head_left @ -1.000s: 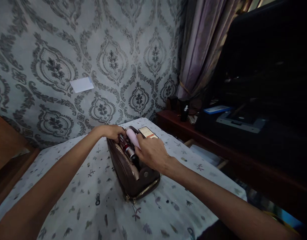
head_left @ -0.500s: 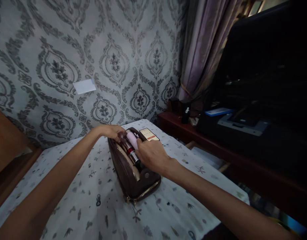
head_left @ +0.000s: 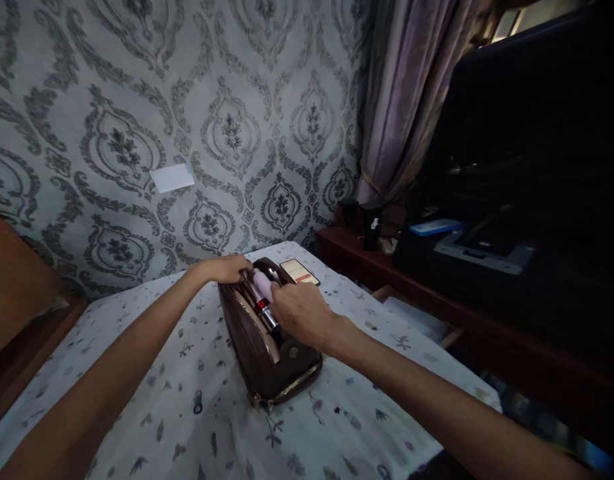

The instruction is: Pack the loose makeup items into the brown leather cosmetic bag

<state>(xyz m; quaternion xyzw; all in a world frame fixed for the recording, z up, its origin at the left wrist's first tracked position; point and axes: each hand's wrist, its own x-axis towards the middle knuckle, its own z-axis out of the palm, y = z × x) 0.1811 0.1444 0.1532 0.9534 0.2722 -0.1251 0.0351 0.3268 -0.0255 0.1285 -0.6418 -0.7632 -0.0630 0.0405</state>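
Observation:
A dark brown zipped bag (head_left: 251, 353) lies unzipped on a patterned white cloth (head_left: 187, 413). Inside it are a pink cylindrical item (head_left: 262, 285) and a red, silver and black tube (head_left: 267, 315). My left hand (head_left: 231, 268) is at the bag's far left rim, its fingers curled at the edge and their tips partly hidden. Over the right rim, my right hand (head_left: 301, 310) is closed, with its fingertips beside the pink item; what it grips is hidden. Just beyond the bag rests a phone (head_left: 299, 272) with a lit screen.
A patterned wall with a white card (head_left: 172, 178) stands behind. At right are a dark red desk (head_left: 351, 257), a large black screen (head_left: 527, 147), a blue-and-white packet (head_left: 437, 227) and an open drawer (head_left: 419, 319). A brown wooden panel (head_left: 17, 287) is at left.
The pink item sits slightly lower in view, and my right hand has shifted a little left over it. The camera view has moved slightly.

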